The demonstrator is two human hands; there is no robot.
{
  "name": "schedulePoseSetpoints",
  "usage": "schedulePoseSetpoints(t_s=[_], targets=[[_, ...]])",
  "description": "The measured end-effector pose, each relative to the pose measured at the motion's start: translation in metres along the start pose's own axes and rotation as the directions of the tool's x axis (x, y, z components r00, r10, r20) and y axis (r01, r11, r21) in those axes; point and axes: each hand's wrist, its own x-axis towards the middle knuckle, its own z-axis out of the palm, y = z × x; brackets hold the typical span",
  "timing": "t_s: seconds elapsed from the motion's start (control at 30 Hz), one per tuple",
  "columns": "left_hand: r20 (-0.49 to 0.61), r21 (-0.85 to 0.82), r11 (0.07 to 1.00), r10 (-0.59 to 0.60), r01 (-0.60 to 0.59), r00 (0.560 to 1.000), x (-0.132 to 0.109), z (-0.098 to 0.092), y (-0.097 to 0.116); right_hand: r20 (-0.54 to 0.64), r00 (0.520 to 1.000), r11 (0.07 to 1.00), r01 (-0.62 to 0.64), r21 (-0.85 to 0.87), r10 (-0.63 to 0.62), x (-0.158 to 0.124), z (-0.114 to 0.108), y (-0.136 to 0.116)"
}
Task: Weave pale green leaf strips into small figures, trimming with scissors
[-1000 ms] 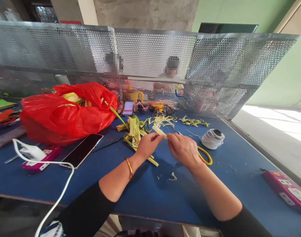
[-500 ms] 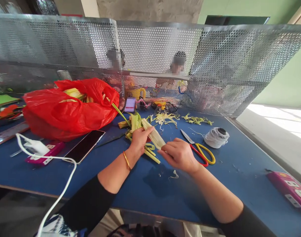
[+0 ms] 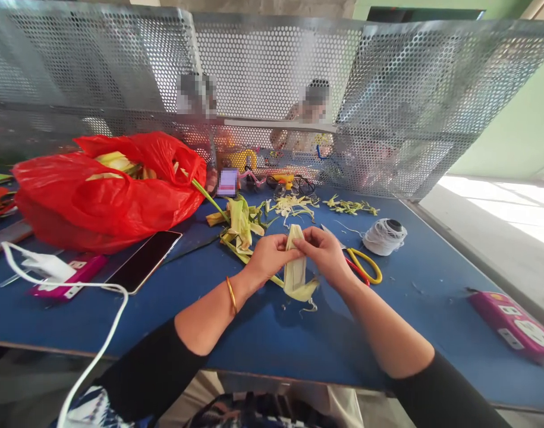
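My left hand [image 3: 272, 255] and my right hand [image 3: 327, 252] both pinch a pale yellow-green leaf strip [image 3: 295, 270] between them, over the blue table [image 3: 263, 333]. The strip hangs down from my fingers, its lower end curling just above the tabletop. A gold bangle [image 3: 231, 295] sits on my left wrist. Just behind my left hand lies a pile of green leaves [image 3: 240, 223]. Scissors with yellow and red handles [image 3: 361, 266] lie right beside my right hand.
A red plastic bag [image 3: 106, 190] with leaves stands at the left. A phone [image 3: 142, 261], a white charger with cable [image 3: 53, 270] and a pink power strip [image 3: 73, 273] lie near it. A spool of white thread [image 3: 384, 236] and another pink power strip [image 3: 512, 324] sit at the right. Perforated metal screens [image 3: 272, 89] close the back, with people behind.
The leaf strip lay slanted between my hands before; now both hands have come together and hold it upright, with its end hanging down. The view has dipped slightly.
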Motion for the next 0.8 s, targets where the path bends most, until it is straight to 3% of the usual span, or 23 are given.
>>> schedulePoseSetpoints(t_s=[0.13,0.37,0.43,0.53,0.6,0.67,0.8], targets=[[-0.047,-0.101,0.994,-0.034,0.029,0.998,0.001,-0.002,0.001,-0.025,0.999,0.998,-0.025,0.056,0.026,0.0,-0.004,-0.002],[0.012,-0.288,0.944,-0.164,0.16,0.986,0.004,-0.003,-0.002,-0.022,0.999,0.992,-0.035,0.118,0.038,0.002,-0.003,0.001],[0.008,-0.31,0.936,-0.174,0.168,0.985,0.005,-0.003,-0.003,-0.034,0.999,0.997,0.012,0.073,-0.009,0.002,-0.003,0.004],[-0.038,-0.276,0.946,-0.186,0.168,0.982,0.004,-0.003,-0.003,-0.092,0.979,0.974,0.163,-0.16,-0.179,0.001,-0.005,0.008],[-0.075,-0.214,0.965,-0.173,0.153,0.982,0.004,-0.002,-0.003,-0.073,0.931,0.876,0.307,-0.371,-0.357,-0.001,-0.008,0.009],[-0.085,-0.153,0.98,-0.14,0.126,0.987,0.004,-0.002,-0.002,0.027,0.86,0.712,0.439,-0.548,-0.509,-0.001,-0.011,0.009],[-0.074,-0.077,0.993,-0.09,0.084,0.993,0.005,-0.004,-0.002,0.205,0.733,0.371,0.54,-0.755,-0.649,0.0,-0.019,0.006]])
